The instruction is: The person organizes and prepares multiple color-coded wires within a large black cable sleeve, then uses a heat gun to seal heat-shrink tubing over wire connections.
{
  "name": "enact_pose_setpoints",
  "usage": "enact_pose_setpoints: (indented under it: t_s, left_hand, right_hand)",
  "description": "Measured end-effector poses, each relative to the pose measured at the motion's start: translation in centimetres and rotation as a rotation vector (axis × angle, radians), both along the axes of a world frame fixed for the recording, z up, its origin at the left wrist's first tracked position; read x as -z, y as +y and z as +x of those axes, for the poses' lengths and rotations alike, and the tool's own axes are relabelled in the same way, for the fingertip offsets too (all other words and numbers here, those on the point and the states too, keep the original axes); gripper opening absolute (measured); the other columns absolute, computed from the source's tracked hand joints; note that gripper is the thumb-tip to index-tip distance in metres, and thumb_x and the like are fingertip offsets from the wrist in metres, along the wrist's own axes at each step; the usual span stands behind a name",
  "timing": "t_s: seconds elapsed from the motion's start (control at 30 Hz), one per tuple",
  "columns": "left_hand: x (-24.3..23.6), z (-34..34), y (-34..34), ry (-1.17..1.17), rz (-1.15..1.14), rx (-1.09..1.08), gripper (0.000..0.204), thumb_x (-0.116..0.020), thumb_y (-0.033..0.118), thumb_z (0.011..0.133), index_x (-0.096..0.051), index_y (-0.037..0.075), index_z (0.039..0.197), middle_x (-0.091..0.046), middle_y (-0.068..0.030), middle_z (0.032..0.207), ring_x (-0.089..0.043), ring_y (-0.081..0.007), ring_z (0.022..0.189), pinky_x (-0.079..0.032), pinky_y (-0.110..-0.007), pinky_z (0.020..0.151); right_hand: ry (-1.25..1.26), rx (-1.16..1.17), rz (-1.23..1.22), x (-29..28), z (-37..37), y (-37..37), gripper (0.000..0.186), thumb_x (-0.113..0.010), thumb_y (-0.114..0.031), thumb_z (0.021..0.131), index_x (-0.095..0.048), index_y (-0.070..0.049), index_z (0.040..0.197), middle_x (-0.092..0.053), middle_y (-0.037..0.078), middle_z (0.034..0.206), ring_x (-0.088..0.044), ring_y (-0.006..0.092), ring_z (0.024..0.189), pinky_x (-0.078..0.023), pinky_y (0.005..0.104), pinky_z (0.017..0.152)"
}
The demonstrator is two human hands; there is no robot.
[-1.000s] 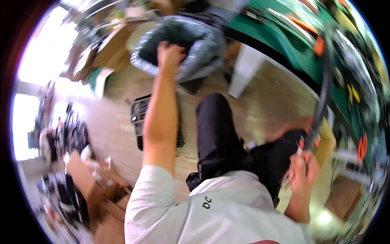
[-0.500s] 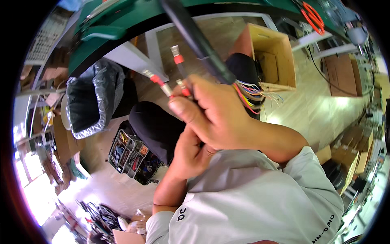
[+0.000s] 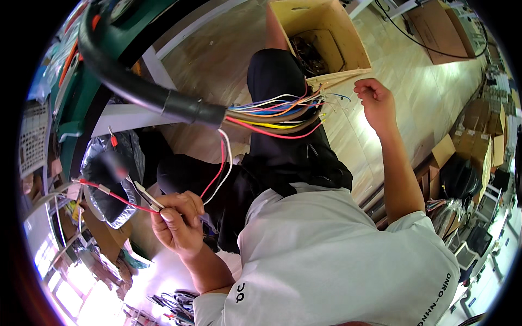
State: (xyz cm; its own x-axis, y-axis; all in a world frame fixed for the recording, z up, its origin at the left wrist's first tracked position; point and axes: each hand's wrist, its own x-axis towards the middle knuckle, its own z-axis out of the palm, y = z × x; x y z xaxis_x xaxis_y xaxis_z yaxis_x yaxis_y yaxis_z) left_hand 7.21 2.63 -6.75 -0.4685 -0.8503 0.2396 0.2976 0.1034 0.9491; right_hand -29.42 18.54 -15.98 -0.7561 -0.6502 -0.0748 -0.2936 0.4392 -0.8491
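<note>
My left hand pinches thin red and white wires fitted with small connectors, at lower left. They run up to a thick black sheathed cable that arches from upper left to the middle. From its cut end a fan of multicoloured wires spreads to the right over my black-trousered leg. My right hand is raised at right, right of the wire ends, its fingers loosely bent and apart, with nothing visible in them.
A wooden box with dark contents stands beyond my leg, a cardboard box at upper right. The green workbench edge is at upper left, over a bag-lined bin. More cartons line the right side.
My hands, together half a second ago, have separated: the left holds the connector wires lower left, the right has moved off rightward. The cable now arches across, and the view has turned.
</note>
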Motion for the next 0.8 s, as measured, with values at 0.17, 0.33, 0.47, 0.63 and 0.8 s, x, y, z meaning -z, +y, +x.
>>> enact_pose_setpoints:
  t_s: [0.17,0.33,0.47,0.63,0.8]
  left_hand:
    - [-1.0,-1.4,-1.1,-0.053,-0.050,0.020,0.031,-0.041,0.027,0.097,-0.050,-0.002,0.091,-0.040,-0.0025,0.051,-0.031,-0.0070,0.041,-0.030,-0.022,0.042]
    - [-1.6,-1.1,-2.2,-0.032,0.027,-0.009,0.029,-0.039,0.024,0.097,-0.048,-0.001,0.086,-0.040,-0.0041,0.051,-0.032,-0.0070,0.039,-0.033,-0.022,0.042]
    - [-1.1,0.2,-2.9,-0.068,0.139,-0.134,0.026,-0.042,0.023,0.097,-0.053,0.001,0.090,-0.039,-0.0015,0.058,-0.031,-0.0073,0.044,-0.031,-0.023,0.048]
    - [1.0,1.0,-1.8,-0.538,0.356,-0.483,0.032,-0.044,0.028,0.096,-0.055,-0.002,0.093,-0.048,-0.0042,0.064,-0.044,-0.0120,0.056,-0.040,-0.024,0.057]
    - [2.7,3.3,-0.3,-0.685,0.501,-0.365,0.040,-0.042,0.032,0.096,-0.057,-0.003,0.087,-0.057,-0.0083,0.068,-0.051,-0.0134,0.053,-0.043,-0.024,0.051]
  right_hand:
    - [0.075,-0.211,0.060,2.5,0.0,0.4,0.028,-0.052,-0.007,0.079,-0.060,0.000,0.105,-0.063,0.017,0.090,-0.060,0.0251,0.084,-0.047,0.0296,0.076]
    - [-0.328,-0.369,0.201,4.0,-1.9,0.9,0.023,-0.057,-0.010,0.080,-0.061,0.002,0.099,-0.064,0.010,0.086,-0.059,0.0192,0.082,-0.046,0.0298,0.074]
    - [-0.605,-0.288,0.018,2.4,-3.2,2.2,0.019,-0.059,-0.014,0.083,-0.061,0.002,0.094,-0.059,0.003,0.078,-0.053,0.0108,0.072,-0.043,0.0243,0.070]
    - [-0.683,-0.098,-0.369,-1.2,-3.7,1.9,0.013,-0.059,-0.016,0.084,-0.059,-0.004,0.089,-0.054,0.001,0.071,-0.050,0.0109,0.067,-0.041,0.0248,0.067]
    - [-0.849,-0.284,-0.936,-5.1,-2.7,-1.1,0.024,-0.061,-0.031,0.086,-0.055,-0.007,0.084,-0.049,-0.003,0.069,-0.047,0.0100,0.070,-0.040,0.0264,0.069]
